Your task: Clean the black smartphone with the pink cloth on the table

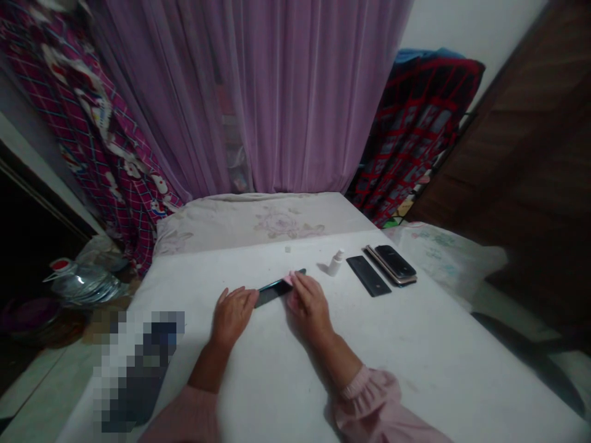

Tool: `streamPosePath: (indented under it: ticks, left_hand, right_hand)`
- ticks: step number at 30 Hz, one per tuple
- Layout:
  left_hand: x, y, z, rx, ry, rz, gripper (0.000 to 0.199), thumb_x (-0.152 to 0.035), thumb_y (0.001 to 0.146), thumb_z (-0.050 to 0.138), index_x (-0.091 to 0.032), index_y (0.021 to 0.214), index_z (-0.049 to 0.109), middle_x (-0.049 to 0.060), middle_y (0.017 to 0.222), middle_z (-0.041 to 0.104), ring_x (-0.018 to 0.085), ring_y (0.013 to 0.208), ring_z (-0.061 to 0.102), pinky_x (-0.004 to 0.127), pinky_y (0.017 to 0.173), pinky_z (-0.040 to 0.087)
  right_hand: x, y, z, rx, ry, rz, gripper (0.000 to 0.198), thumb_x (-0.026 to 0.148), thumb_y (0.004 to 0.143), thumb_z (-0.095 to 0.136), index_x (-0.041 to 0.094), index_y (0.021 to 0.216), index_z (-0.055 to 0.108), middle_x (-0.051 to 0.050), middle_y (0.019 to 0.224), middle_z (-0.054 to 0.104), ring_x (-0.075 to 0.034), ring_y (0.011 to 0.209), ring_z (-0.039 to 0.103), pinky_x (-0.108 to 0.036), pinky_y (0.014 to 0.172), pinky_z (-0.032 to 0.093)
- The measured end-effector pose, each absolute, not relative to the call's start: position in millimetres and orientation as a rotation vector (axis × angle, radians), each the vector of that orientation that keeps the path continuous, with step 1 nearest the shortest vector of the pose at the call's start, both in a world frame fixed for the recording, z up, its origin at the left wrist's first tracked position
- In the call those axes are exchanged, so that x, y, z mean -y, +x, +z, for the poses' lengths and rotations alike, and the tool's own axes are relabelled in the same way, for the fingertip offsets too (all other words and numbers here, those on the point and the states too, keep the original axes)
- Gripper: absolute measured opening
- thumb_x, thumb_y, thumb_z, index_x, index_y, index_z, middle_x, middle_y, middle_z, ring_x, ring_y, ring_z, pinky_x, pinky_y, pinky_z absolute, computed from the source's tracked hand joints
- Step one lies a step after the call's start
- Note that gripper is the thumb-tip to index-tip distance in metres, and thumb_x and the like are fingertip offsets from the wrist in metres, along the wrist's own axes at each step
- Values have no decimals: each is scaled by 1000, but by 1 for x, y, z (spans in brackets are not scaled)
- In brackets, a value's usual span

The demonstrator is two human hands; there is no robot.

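A dark smartphone (pixel 270 295) lies at a slant on the white tabletop, its glossy face catching some light. My left hand (pixel 233 315) grips its left end, fingers closed along the edge. Toward the phone's right end, my right hand (pixel 311 307) pinches a small pink cloth (pixel 289 279) against the surface. The right fingers hide part of the cloth and of the phone. A small white spray bottle (pixel 335 263) stands upright beyond my right hand, apart from it.
Right of the bottle lie a black phone (pixel 368 275) and a stack of several phones (pixel 394 263). A tiny grey square (pixel 287 249) sits farther back on the white table cover (pixel 258 381). A pixelated dark object (pixel 143 375) is at the left. Purple curtains (pixel 295 92) hang behind.
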State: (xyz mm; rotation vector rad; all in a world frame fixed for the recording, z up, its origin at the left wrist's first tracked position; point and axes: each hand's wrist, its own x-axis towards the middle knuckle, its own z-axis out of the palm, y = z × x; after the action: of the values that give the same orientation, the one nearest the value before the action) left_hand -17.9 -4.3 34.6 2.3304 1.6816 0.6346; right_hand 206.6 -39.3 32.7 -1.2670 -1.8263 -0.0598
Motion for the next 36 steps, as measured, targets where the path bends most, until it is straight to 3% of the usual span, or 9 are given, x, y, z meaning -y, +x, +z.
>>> streamPosePath:
  ticks: [6, 12, 19, 23, 27, 30, 36]
  left_hand:
    - [-15, -33, 33, -1953, 2253, 820, 51, -48, 96, 34, -14, 120, 62, 17, 127, 63, 32, 118, 59, 49, 101, 43]
    - [-11, -15, 12, -1834, 2399, 626, 74, -53, 81, 61, -13, 140, 42, 17, 143, 50, 34, 135, 41, 55, 113, 26]
    - [-16, -10, 4, -1685, 2445, 675, 70, -45, 80, 63, -15, 139, 42, 16, 130, 60, 32, 123, 54, 55, 111, 28]
    - [7, -3, 2, -1580, 2474, 770, 79, -42, 78, 66, -17, 145, 31, 14, 127, 62, 30, 121, 54, 56, 112, 27]
    - [38, 12, 5, -1514, 2485, 743, 90, -40, 76, 69, -16, 148, 21, 15, 130, 61, 31, 124, 52, 56, 112, 25]
    - [50, 16, 5, -1501, 2506, 694, 90, -43, 76, 70, -15, 148, 24, 17, 134, 57, 33, 130, 47, 58, 112, 23]
    - [50, 11, 2, -1508, 2575, 633, 65, -47, 78, 67, -17, 133, 49, 16, 141, 51, 36, 134, 41, 62, 111, 22]
  right_hand:
    - [28, 245, 23, 1612, -1333, -80, 46, 13, 89, 43, 21, 133, 57, -12, 127, 63, -23, 117, 56, -43, 98, 48]
    - [33, 243, -14, 1642, -1510, -40, 44, 13, 83, 46, 18, 123, 65, -14, 119, 66, -25, 108, 60, -43, 91, 52]
    - [43, 248, -5, 1887, -1554, 42, 39, 21, 89, 50, 18, 126, 62, -14, 122, 65, -25, 108, 60, -42, 92, 52]
    - [49, 264, 1, 1879, -1588, 93, 33, 19, 90, 46, 20, 113, 70, -10, 112, 70, -23, 101, 64, -36, 87, 54]
    - [45, 270, 10, 1747, -1588, 28, 36, 22, 92, 44, 18, 119, 67, -11, 118, 68, -23, 108, 62, -37, 94, 51]
    - [40, 261, 15, 1807, -1606, 34, 37, 23, 92, 44, 18, 122, 65, -11, 124, 65, -23, 112, 61, -37, 97, 49]
    - [50, 225, 14, 2048, -1708, 50, 41, 23, 95, 42, 14, 131, 57, -14, 136, 56, -29, 129, 47, -52, 108, 35]
